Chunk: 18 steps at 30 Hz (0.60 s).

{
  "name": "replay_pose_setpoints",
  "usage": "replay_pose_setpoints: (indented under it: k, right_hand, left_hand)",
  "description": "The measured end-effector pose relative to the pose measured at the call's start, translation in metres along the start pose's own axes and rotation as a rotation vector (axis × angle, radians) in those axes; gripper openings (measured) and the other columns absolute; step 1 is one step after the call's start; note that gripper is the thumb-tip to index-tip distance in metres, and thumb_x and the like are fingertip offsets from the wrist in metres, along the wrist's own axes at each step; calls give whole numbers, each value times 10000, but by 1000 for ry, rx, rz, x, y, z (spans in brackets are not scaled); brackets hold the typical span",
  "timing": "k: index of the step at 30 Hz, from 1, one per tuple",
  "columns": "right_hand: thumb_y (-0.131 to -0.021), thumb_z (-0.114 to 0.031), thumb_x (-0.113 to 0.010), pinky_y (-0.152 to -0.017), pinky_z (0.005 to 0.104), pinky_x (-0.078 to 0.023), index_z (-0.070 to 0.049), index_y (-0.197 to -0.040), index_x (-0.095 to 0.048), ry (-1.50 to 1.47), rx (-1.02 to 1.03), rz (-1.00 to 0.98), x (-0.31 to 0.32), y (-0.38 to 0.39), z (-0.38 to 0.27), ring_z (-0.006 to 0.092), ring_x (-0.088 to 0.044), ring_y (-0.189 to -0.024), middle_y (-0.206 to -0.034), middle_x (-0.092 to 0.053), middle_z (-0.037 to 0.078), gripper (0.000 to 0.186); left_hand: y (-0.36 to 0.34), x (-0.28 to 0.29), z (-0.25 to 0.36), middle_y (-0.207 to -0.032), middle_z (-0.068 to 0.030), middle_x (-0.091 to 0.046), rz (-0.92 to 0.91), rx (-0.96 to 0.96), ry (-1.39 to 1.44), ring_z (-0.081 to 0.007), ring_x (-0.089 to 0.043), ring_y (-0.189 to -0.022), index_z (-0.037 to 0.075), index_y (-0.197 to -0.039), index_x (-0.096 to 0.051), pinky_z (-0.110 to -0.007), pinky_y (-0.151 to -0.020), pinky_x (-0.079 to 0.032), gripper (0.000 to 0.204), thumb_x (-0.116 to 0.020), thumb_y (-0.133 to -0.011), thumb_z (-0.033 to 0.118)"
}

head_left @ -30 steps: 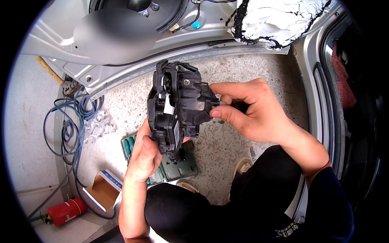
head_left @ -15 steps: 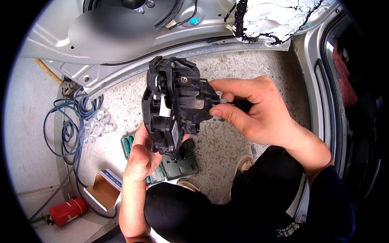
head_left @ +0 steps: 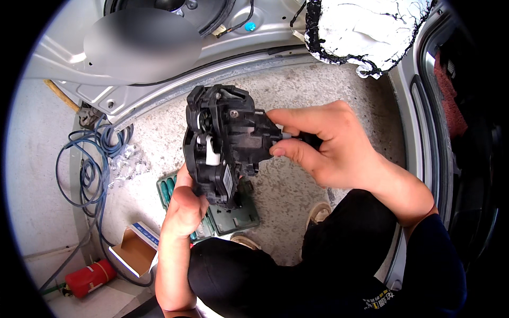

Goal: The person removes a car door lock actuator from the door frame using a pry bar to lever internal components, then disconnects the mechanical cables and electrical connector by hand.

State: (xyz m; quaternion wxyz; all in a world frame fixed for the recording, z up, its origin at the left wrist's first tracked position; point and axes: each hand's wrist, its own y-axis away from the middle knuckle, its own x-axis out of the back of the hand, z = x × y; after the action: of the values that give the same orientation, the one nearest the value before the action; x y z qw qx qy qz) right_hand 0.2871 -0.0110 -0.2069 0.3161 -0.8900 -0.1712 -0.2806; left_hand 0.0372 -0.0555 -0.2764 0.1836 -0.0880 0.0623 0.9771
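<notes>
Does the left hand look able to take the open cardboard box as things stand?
Probably not straight away: the left hand is occupied holding the black mechanism, although the open cardboard box lies beside its forearm.

The black mechanism [head_left: 227, 144] has shifted slightly left

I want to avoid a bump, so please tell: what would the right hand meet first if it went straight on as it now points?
Probably the bulky black plastic mechanism, whose right end lies directly before the right hand; whether they touch is unclear.
</notes>
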Motion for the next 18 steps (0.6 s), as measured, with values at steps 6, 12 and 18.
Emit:
replay_pose_setpoints:
  k: [6,12,18]
  right_hand:
    - [-788,-50,-695,-479,317,-410,33,-1029,-649,-37,-355,-129,5,3,-1,209,-553,-464,-575,-573,142,258]
    - [-789,-58,-673,-675,411,-499,31,-1004,-652,201,-322,-322,-2,10,10,343,-636,-645,-677,-634,182,234]
    - [-778,-57,-670,-777,426,-495,36,-981,-654,247,-380,-433,-13,11,15,362,-649,-757,-767,-655,210,224]
  left_hand:
    - [-5,21,6,-1304,-172,-519,92,-27,-151,-251,-549,-1133,17,-1461,-211,-385,-969,-421,1112,-310,-740,859]
    - [22,115,-178,-1199,-197,-587,402,255,-508,-250,-563,-1125,-34,-1311,-459,-351,-985,-427,534,-633,-902,263]
    - [39,83,-296,-1218,-217,-559,496,440,-722,-297,-582,-1092,-97,-1311,-420,-356,-944,-461,813,-822,-688,236]
